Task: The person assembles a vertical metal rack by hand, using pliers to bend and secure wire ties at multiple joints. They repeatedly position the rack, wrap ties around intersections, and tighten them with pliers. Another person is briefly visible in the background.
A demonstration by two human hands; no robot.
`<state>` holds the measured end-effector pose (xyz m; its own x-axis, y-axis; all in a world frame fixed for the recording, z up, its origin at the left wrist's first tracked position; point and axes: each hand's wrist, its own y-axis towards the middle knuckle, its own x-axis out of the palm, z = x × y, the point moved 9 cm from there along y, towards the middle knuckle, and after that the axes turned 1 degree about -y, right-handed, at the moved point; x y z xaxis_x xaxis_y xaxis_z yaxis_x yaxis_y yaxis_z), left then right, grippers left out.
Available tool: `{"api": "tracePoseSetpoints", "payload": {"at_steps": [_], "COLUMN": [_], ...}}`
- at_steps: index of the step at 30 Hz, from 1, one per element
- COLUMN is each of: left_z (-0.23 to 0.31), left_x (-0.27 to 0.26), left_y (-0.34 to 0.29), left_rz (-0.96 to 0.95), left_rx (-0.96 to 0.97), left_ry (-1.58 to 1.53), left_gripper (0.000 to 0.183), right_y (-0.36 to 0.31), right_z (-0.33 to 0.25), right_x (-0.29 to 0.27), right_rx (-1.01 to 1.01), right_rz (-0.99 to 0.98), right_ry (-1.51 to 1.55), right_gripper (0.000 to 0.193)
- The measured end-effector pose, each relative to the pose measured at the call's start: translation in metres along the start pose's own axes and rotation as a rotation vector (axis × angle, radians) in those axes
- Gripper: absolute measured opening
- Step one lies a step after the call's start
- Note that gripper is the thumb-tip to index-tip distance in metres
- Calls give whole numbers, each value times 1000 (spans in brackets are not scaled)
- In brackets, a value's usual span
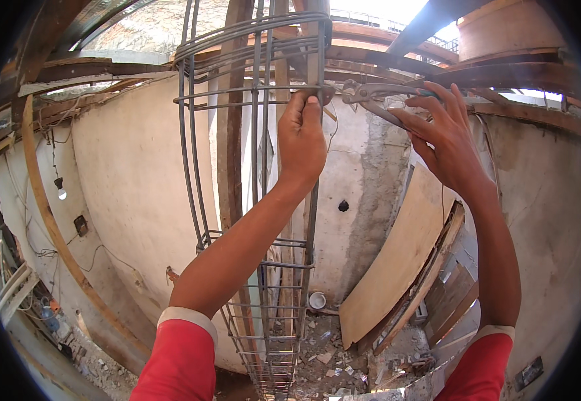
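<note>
A tall cage of steel rebar (256, 123) stands in front of me, its upright bars tied round with bent stirrups. Several stirrups (250, 35) are bunched near the top. My left hand (302, 144) is closed at the cage's right corner bar, fingers pinching the end of a lower stirrup; any small wire there is hidden by the fingers. Just right of it, my right hand (447, 147) holds metal pincers (382, 88) by their handles, which are spread apart. The pincers' jaws point toward the left hand and the cage corner, a little apart from them.
Wooden beams (517, 77) cross overhead behind the cage. A plywood sheet (397, 250) leans at the right over rubble (324, 357). A light bulb (61, 192) hangs at the left by a long wooden strip (50, 214). A small white container (317, 300) lies below.
</note>
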<state>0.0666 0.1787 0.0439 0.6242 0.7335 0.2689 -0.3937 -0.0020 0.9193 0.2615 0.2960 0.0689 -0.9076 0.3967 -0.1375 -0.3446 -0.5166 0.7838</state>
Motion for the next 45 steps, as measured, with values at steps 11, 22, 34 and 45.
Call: {"api": "tracePoseSetpoints", "payload": {"at_steps": [11,22,34,45], "left_z": [-24,-40,-50,-44], "left_x": [-9,5,8,8], "left_y": [-2,5,8,5], "left_rz": [145,0,-57,-42], "left_rx": [-237,-598,-568,-597], "left_ry": [-36,-115,-203,-163], "left_gripper": [30,36,38,38], "right_y": [4,4,-3,36], "right_z": [25,18,28,29], "right_x": [23,-6,10,-34], "right_rx": [151,74,239,31], "right_rz": [-239,-41,-259,-223], "right_ry": [319,302,238,47], "right_gripper": [39,42,30,32]}}
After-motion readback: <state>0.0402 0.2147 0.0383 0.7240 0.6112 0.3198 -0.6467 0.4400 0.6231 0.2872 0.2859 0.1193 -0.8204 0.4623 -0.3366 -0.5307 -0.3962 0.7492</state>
